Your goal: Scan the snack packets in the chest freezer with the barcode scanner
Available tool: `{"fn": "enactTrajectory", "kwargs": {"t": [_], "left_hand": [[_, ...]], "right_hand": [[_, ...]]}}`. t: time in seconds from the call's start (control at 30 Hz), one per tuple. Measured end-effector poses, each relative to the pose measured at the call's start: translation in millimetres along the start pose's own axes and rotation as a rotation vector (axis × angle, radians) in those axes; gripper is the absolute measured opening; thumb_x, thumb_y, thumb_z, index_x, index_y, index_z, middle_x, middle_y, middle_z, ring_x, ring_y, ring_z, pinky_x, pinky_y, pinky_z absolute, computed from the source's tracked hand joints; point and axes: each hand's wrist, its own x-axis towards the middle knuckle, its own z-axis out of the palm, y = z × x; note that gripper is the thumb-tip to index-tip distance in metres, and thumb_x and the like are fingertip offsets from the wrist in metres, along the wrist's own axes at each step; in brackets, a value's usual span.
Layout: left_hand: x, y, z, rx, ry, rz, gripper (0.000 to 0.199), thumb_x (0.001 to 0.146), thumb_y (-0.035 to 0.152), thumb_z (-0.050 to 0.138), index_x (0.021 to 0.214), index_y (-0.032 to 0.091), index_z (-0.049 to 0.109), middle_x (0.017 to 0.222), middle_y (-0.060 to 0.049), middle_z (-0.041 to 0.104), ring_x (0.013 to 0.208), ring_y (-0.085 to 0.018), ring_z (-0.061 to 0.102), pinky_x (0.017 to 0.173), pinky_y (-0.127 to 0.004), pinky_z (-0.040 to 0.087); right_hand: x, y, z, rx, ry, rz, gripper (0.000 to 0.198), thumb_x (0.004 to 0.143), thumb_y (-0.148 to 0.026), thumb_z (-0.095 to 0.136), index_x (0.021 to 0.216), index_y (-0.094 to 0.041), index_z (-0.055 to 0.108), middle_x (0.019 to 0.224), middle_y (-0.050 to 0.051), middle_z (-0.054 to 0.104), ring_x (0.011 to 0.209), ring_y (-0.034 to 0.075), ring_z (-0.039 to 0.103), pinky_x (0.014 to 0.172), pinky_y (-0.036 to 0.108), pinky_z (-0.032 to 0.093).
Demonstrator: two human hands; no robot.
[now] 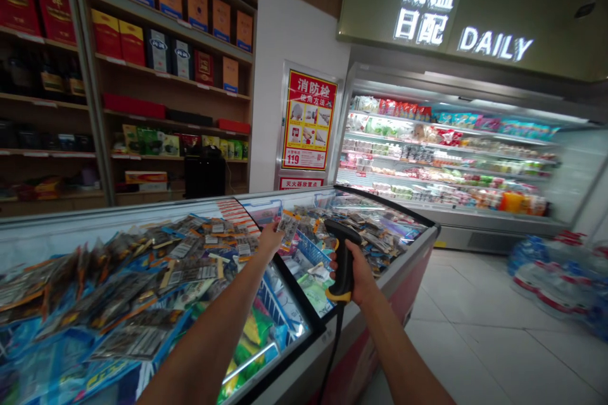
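Observation:
My right hand (357,273) is wrapped round the grip of a black and yellow barcode scanner (342,259), whose cord hangs down past the freezer's front edge. The scanner's head points left, towards a small flat packet (287,228) pinched in my left hand (270,239). Both hands are above the chest freezer's glass top. Many similar dark packets with orange edges (183,259) lie in a heap on the left part. Another heap of packets (375,234) covers the far right part.
Inside the chest freezer (294,304), blue wire baskets (313,250) hold bagged goods. Shelves of boxes (173,69) stand behind on the left. A lit refrigerated display (441,158) is at the back right. Shrink-wrapped water bottles (555,278) sit on the tiled floor at right.

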Motion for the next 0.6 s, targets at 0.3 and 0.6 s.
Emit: {"fn": "enactTrajectory", "kwargs": {"t": [0.3,0.6], "left_hand": [[-9,-24,-35,0.251,0.078,-0.15,0.043,0.077,0.018,0.041,0.12,0.018,0.047,0.108,-0.013,0.061,0.1,-0.027,0.056,0.078,-0.035,0.044],[-26,-32,-49,0.577,0.235,-0.009,0.037,0.079,0.016,0.036,0.113,0.015,0.052,0.12,-0.016,0.049,0.112,-0.032,0.042,0.086,-0.043,0.037]], "right_hand": [[1,3,0,-0.002,0.038,0.001,0.02,0.072,-0.036,0.053,0.071,-0.017,0.053,0.05,-0.002,0.052,0.039,0.009,0.045,0.036,0.019,0.038],[2,-1,-6,-0.01,0.069,-0.031,0.019,0.073,-0.035,0.053,0.069,-0.017,0.051,0.05,-0.002,0.052,0.04,0.009,0.046,0.036,0.02,0.038]]}}
